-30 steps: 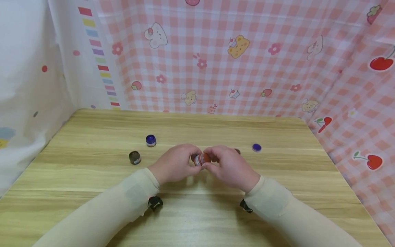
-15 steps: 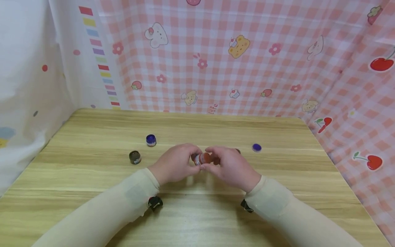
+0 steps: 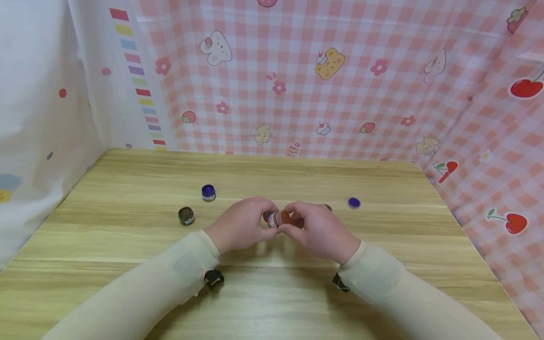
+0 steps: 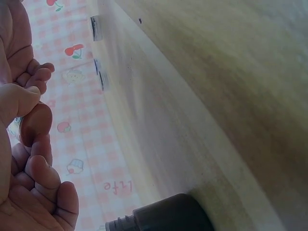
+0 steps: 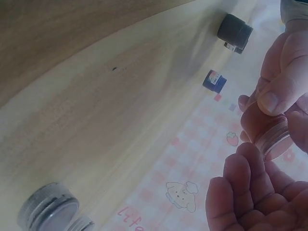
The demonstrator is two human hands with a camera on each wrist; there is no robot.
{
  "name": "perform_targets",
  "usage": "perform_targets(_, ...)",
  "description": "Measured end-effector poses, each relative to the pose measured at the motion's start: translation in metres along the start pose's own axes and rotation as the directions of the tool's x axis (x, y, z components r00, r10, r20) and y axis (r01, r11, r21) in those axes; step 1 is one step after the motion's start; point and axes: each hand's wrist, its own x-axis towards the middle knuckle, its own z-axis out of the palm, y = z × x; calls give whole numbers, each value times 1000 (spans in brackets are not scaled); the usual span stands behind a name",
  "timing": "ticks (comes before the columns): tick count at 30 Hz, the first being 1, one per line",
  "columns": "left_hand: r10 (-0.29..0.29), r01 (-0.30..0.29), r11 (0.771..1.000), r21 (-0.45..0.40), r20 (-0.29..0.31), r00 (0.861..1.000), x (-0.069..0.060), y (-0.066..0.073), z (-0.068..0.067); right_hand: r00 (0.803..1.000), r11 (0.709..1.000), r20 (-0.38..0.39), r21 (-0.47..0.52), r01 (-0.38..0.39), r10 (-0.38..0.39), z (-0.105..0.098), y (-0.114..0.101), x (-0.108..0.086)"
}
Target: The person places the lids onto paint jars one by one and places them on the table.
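A small orange-red paint jar (image 3: 273, 220) is raised above the table, lying on its side between both hands. My left hand (image 3: 241, 223) holds its body, the thumb pressed against it in the right wrist view. At the lid end (image 3: 284, 217), the thumb and forefinger of my right hand (image 3: 321, 231) pinch the rim. The other right fingers look loosely bent in the right wrist view. Left of the hands stand an open blue paint jar (image 3: 208, 193) and an open dark brown paint jar (image 3: 186, 216).
To the right lies a blue lid (image 3: 354, 203). Beside it a brown lid (image 3: 327, 207) is mostly hidden behind my right hand; it shows better as a round lid (image 5: 48, 207) in the right wrist view. Checked cloth (image 3: 272, 113) hangs behind the wooden table (image 3: 272, 302).
Both hands stay in nearly the same place around the orange-red jar. The right fingers shift slightly at its lid end. The jars and lids on the table have not moved.
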Motion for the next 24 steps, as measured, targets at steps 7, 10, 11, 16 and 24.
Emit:
perform_targets(7, 3, -3, 1000, -2, -4, 1000, 0, 0, 0, 1000, 1000, 19, -30, -5, 6, -3, 2, -1)
perform_targets(10, 4, -4, 1000, -3, -6, 1000, 0, 0, 1, 1000, 1000, 20, -28, -7, 7, -3, 1, -1)
perform_targets(11, 4, -4, 1000, -4, -5, 1000, 0, 0, 1, 1000, 1000, 18, -25, -5, 5, -3, 1, -1)
perform_targets(16, -1, 1, 1000, -3, 3, 1000, -1, 0, 0, 1000, 1000, 3, -20, 7, -7, -2, 2, -1)
perform_targets(24, 8, -8, 1000, 9, -1, 1000, -2, 0, 1, 1000, 999, 8, -38, 4, -4, -2, 2, -2)
